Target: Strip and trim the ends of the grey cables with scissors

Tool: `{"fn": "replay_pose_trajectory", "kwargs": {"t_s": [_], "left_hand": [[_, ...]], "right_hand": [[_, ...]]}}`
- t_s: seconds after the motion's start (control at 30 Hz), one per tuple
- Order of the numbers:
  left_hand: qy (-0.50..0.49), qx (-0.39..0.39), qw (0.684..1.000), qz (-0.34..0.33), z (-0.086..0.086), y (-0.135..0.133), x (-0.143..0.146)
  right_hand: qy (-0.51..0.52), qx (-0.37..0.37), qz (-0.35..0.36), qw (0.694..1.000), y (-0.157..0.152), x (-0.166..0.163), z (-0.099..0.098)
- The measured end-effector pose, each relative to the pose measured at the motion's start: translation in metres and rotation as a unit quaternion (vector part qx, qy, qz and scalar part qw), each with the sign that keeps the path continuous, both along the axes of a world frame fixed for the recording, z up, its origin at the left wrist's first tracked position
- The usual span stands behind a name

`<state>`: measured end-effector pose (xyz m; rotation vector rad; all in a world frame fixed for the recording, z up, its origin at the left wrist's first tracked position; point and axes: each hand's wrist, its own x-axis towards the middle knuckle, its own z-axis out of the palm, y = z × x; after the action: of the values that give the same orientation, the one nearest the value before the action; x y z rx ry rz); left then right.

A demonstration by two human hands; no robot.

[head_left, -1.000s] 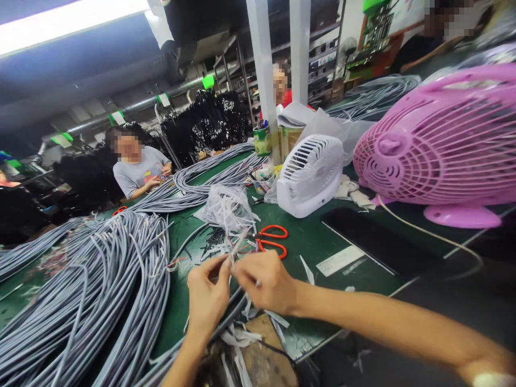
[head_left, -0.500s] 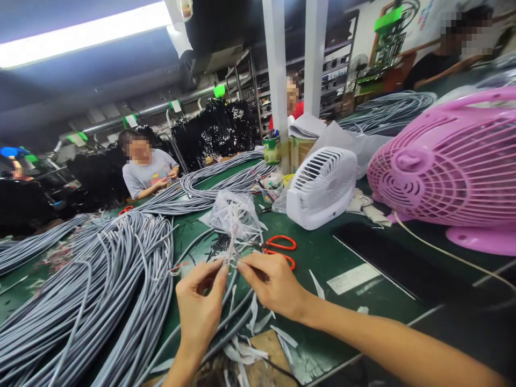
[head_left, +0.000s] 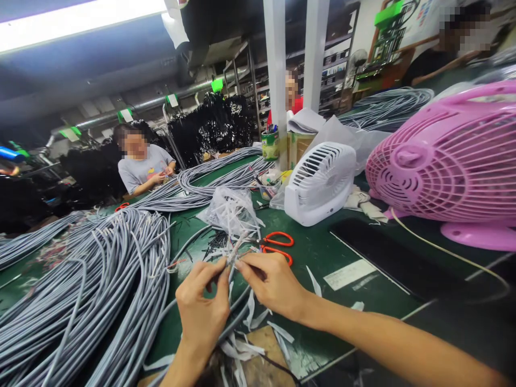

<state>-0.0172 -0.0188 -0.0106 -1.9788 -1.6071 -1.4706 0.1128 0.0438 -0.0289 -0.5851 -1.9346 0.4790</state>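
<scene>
My left hand (head_left: pixel 205 303) pinches the end of a grey cable (head_left: pixel 238 317) between thumb and forefinger. Close against it, my right hand (head_left: pixel 274 285) is closed with its fingertips at the same cable end, where thin pale strands stick out; the fingers hide the fine detail. Just beyond the hands lie red-handled scissors (head_left: pixel 278 242), a heap of short black pieces (head_left: pixel 215 243) and a clear plastic bag (head_left: pixel 231 207) with white strips in it. Loose white strips (head_left: pixel 252 317) are scattered below my hands.
A big pile of grey cables (head_left: pixel 100 290) covers the left side. On the right stand a white fan (head_left: pixel 320 185) and a pink fan (head_left: pixel 435 166), beside a black flat panel (head_left: pixel 395 258). A person in a grey shirt (head_left: pixel 145 169) sits across the table (head_left: pixel 300 312).
My hands stay together at the cable end, with a small shift of the fingers. The pale strands now lean more to the right. The whole view has tilted slightly.
</scene>
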Motion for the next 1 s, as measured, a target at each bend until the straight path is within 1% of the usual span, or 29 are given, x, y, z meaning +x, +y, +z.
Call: {"fn": "replay_pose_trajectory", "kwargs": {"t_s": [0.1,0.13,0.17,0.2,0.23,0.3,0.33,0.37,0.4,0.47,0.5,0.57,0.67,0.8,1.0], "left_hand": [[0.060,0.026,0.998,0.005,-0.004,0.000,0.004],[0.067,0.023,0.997,0.005,-0.006,0.000,0.005],[0.068,0.013,0.998,0.007,-0.008,0.002,0.005],[0.063,-0.006,0.998,0.015,-0.010,0.005,0.004],[0.053,-0.034,0.998,0.025,-0.011,0.008,0.003],[0.016,-0.113,0.992,0.046,-0.013,0.016,-0.002],[-0.014,-0.154,0.987,0.047,-0.012,0.019,-0.005],[-0.049,-0.185,0.981,0.038,-0.011,0.021,-0.007],[-0.078,-0.194,0.977,0.033,-0.008,0.022,-0.009],[-0.119,-0.177,0.977,0.025,-0.002,0.018,-0.009],[-0.130,-0.163,0.978,0.021,0.002,0.015,-0.008],[-0.141,-0.145,0.979,0.011,0.007,0.008,-0.006],[-0.134,-0.137,0.981,0.001,0.010,0.001,-0.003],[-0.112,-0.140,0.984,-0.004,0.008,0.000,-0.002],[-0.105,-0.148,0.983,-0.006,0.009,-0.002,-0.002]], "right_hand": [[-0.008,-0.056,0.005,0.998,-0.001,0.000,0.001],[-0.003,-0.053,0.001,0.999,-0.003,0.000,0.001],[0.005,-0.035,-0.003,0.999,-0.006,0.001,0.000],[0.015,0.003,-0.002,1.000,-0.009,0.001,0.000],[0.025,0.058,0.010,0.998,-0.014,0.001,-0.001],[0.044,0.175,0.053,0.982,-0.022,0.001,-0.001],[0.048,0.215,0.070,0.973,-0.023,0.002,-0.001],[0.048,0.230,0.072,0.969,-0.023,0.002,-0.001],[0.034,0.211,0.050,0.976,-0.020,0.003,0.000],[0.003,0.155,-0.022,0.988,-0.009,0.006,0.002],[-0.013,0.136,-0.059,0.989,-0.003,0.007,0.004],[-0.026,0.122,-0.098,0.987,0.007,0.009,0.006],[-0.023,0.122,-0.099,0.987,0.012,0.010,0.007],[-0.020,0.114,-0.083,0.990,0.008,0.009,0.007],[0.012,0.111,-0.032,0.993,0.006,0.008,0.007]]}}
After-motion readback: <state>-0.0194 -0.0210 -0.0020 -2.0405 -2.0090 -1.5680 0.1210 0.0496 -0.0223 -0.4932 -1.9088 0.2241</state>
